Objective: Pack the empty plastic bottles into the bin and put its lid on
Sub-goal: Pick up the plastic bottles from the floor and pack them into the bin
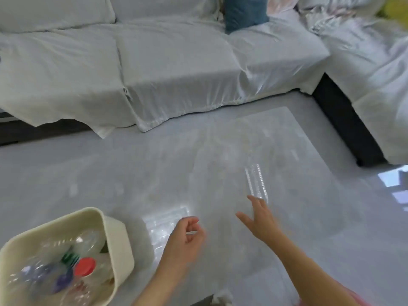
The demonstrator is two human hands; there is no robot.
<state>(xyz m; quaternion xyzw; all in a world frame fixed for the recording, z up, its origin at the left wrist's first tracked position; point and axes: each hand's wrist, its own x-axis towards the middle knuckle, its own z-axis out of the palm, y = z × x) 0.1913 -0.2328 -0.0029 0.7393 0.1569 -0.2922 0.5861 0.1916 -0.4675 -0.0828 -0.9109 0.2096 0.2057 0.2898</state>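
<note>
Left of both hands (223, 230) — bottle-filled bin (119, 239)

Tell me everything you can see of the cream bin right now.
The cream bin looks like smooth plastic, rectangular with rounded corners and a rolled rim. It stands on the grey floor at lower left, partly cut off by the frame edge. It has no lid on. Inside lie several clear plastic bottles, with red, green and purple caps showing. Neither hand touches it.
</note>
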